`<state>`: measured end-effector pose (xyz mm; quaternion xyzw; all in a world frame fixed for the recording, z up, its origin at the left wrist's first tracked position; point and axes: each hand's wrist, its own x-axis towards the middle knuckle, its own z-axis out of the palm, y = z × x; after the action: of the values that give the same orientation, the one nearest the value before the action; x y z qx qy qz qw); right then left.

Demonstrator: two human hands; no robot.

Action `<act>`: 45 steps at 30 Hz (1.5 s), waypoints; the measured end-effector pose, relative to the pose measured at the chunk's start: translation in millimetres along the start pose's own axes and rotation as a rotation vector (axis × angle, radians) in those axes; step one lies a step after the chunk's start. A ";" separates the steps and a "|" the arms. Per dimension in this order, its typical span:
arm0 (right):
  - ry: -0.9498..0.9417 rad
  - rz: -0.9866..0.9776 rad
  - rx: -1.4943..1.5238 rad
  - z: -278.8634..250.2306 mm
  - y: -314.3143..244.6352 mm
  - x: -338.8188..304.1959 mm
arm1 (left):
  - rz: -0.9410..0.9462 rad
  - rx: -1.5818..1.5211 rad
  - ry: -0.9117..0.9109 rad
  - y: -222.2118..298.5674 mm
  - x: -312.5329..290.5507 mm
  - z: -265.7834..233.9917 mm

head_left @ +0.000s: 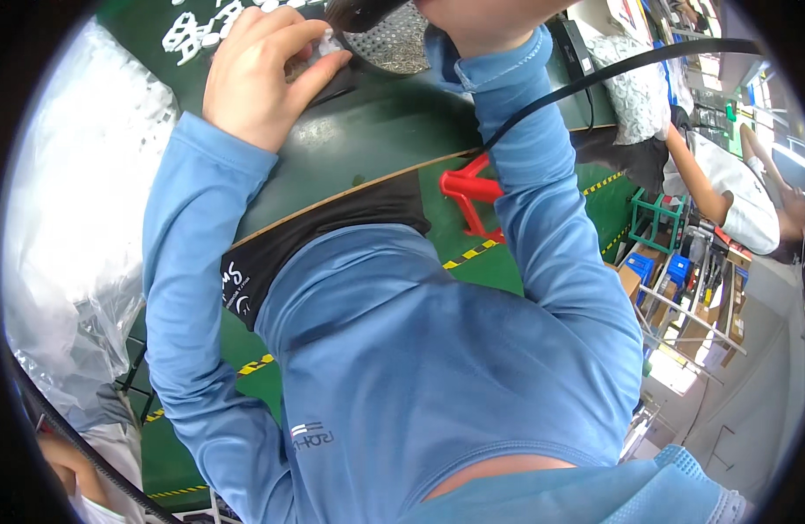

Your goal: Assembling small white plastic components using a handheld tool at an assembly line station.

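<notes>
1. Nearest the camera we see the person's own blue long-sleeved top (437, 367) filling the lower frame, with a pale blue mesh cloth (629, 493) at the bottom edge.
2. Both forearms run up and away from us toward a dark green worktable (376, 131) with a wooden front edge.
3. Left hand (258, 74): rests on the table near its far left, fingers curled together and pinching a small white piece (332, 44) between thumb and fingertips. Clamped on it, as far as we can tell.
4. Right hand (481, 22): mostly cut off by the top edge. It seems closed round a dark tool (363, 13), but the fingers are not shown, so we cannot tell the grip for sure.
5. A black cable (612, 74) runs from the right wrist area off to the right.
6. Key relation: the white piece lies just right of the left hand, directly under and touching or almost touching the tool's tip; the tool comes in from the right hand's side, its long axis running roughly left-right. Left hand is the nearer one to the piece.
7. A grey perforated mat (393, 44) sits just beyond the piece, between the hands.
8. More small white parts (193, 35) are scattered at the table's far left.
9. Left side: crumpled clear plastic bags (70, 218).
10. Under the table: red stand (472, 188), green floor with yellow-black tape.
11. Far right: another person's arm (708, 188) and racks of boxes.
</notes>
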<state>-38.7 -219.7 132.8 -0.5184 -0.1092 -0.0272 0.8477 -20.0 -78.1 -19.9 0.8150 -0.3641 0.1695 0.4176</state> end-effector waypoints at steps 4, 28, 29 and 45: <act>0.127 0.063 0.045 -3.5 -1.8 2.6 | 0.017 -0.002 0.024 -1.7 0.5 0.3; -0.380 -0.244 -0.233 -42.7 30.0 11.9 | 0.045 0.024 0.019 1.8 0.3 1.5; -0.371 -0.249 -0.256 -43.3 28.1 11.9 | 0.066 0.009 0.051 1.5 2.0 4.1; -0.516 -0.121 -0.199 -47.4 50.8 26.8 | -0.029 -0.020 -0.038 -0.5 1.9 4.8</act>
<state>3.0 -236.4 73.4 -0.5813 -0.3488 0.0447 0.7338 -18.5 -82.6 -22.0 0.8191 -0.3618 0.1443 0.4211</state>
